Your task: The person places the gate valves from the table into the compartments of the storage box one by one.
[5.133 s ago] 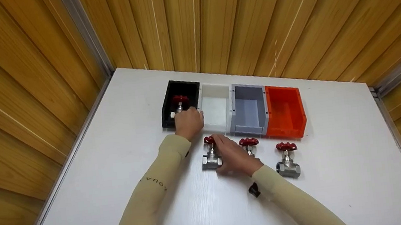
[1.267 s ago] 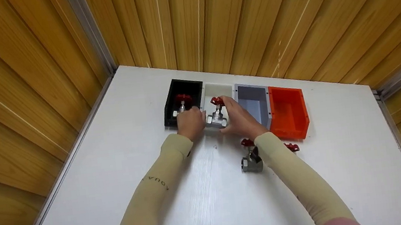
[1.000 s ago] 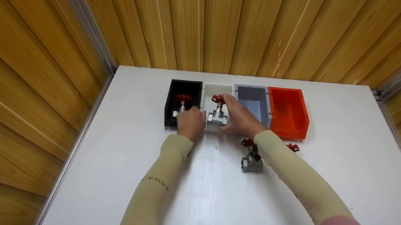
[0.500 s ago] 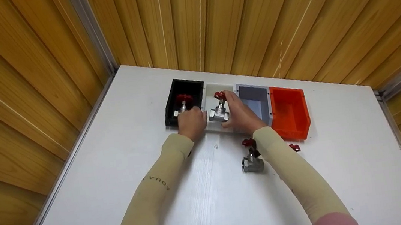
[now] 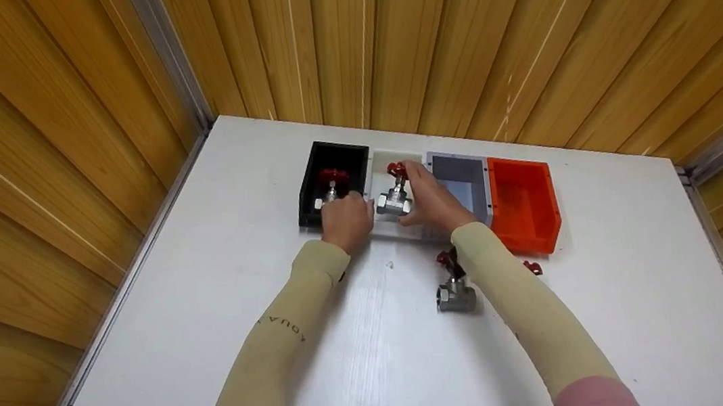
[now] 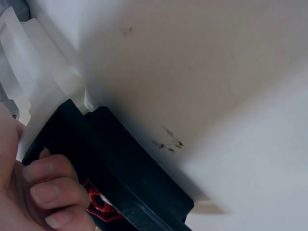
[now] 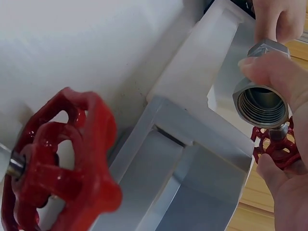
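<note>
In the head view my right hand grips a steel valve with a red handwheel, holding it upright over the white bin. Its threaded end faces the right wrist camera, my thumb across the valve body. Curled over the wall where the black bin meets the white one is my left hand. Its fingers reach inside the black bin in the left wrist view. Just behind them stands another valve, partly hidden. Whether the held valve touches the white bin's floor I cannot tell.
A grey bin and an orange bin continue the row to the right. In front stands a valve on the white table. Another valve's red handwheel shows beyond my right sleeve. Wood-patterned walls stand behind and beside.
About five seconds ago my right hand was at this valve on the table; it is now raised over the white bin. Over the last second it has moved slightly farther back. My left hand stays put.
</note>
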`<action>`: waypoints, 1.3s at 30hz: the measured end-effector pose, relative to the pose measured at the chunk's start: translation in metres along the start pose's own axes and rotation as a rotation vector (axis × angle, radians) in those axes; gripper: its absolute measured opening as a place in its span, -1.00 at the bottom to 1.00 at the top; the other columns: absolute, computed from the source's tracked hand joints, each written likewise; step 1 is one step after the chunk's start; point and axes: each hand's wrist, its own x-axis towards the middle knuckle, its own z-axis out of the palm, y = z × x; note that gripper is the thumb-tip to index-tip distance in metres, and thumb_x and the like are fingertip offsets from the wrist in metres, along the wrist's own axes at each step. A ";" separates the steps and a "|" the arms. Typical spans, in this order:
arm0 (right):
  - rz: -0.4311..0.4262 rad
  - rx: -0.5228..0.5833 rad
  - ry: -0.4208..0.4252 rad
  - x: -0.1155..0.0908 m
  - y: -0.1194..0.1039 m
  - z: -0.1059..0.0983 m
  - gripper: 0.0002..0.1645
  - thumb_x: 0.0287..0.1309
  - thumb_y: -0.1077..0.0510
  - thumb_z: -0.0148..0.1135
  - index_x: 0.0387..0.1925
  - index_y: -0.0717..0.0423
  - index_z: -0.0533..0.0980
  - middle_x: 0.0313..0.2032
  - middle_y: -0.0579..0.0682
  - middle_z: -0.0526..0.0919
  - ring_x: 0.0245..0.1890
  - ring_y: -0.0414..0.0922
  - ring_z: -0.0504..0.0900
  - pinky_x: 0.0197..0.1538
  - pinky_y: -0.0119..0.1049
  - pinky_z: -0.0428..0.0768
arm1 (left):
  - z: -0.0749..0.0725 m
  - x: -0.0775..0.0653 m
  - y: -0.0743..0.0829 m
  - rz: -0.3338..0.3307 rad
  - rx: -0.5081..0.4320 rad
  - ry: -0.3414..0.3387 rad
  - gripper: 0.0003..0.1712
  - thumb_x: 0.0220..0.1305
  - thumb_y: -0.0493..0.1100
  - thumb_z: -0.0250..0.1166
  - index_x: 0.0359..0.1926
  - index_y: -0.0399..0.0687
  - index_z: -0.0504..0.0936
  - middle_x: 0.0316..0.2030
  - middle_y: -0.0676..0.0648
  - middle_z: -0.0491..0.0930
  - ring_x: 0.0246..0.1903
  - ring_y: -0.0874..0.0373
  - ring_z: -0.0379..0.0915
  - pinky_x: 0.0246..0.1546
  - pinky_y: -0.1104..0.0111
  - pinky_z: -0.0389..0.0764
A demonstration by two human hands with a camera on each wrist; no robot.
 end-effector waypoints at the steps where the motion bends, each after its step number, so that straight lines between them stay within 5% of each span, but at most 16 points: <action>1: 0.006 0.001 -0.003 0.001 0.000 0.000 0.46 -0.29 0.11 0.62 0.49 0.22 -0.17 0.49 0.20 -0.04 0.49 0.10 0.03 0.47 -0.04 0.11 | -0.001 0.000 0.001 0.000 0.002 -0.008 -0.47 0.47 0.15 -0.11 -0.31 -0.16 0.56 -0.55 -0.07 0.59 -0.54 0.04 0.59 -0.54 0.20 0.57; 16: 0.002 -0.024 -0.016 0.006 0.002 0.003 0.37 -0.24 0.11 0.61 0.47 0.16 -0.10 0.46 0.18 0.05 0.44 0.09 0.13 0.43 -0.01 0.19 | -0.005 -0.001 0.003 0.003 0.001 -0.045 -0.45 0.48 0.15 -0.14 -0.30 -0.17 0.57 -0.51 -0.07 0.61 -0.52 0.04 0.60 -0.51 0.19 0.59; 22: -0.067 -0.078 0.021 0.009 0.002 0.004 0.20 -0.27 0.13 0.62 0.35 0.16 0.07 0.31 0.19 0.23 0.30 0.07 0.29 0.34 -0.03 0.34 | -0.004 -0.003 0.004 -0.008 0.000 -0.010 -0.45 0.47 0.16 -0.12 -0.28 -0.17 0.58 -0.49 -0.11 0.65 -0.48 -0.01 0.64 -0.48 0.16 0.61; 39: -0.143 -0.188 0.032 0.013 0.008 0.016 0.20 -0.18 0.18 0.57 0.42 0.27 0.05 0.35 0.28 0.21 0.36 0.14 0.25 0.36 -0.02 0.32 | -0.006 -0.004 0.006 -0.013 -0.018 -0.030 -0.47 0.48 0.14 -0.11 -0.28 -0.16 0.58 -0.46 -0.10 0.64 -0.47 -0.01 0.64 -0.48 0.16 0.59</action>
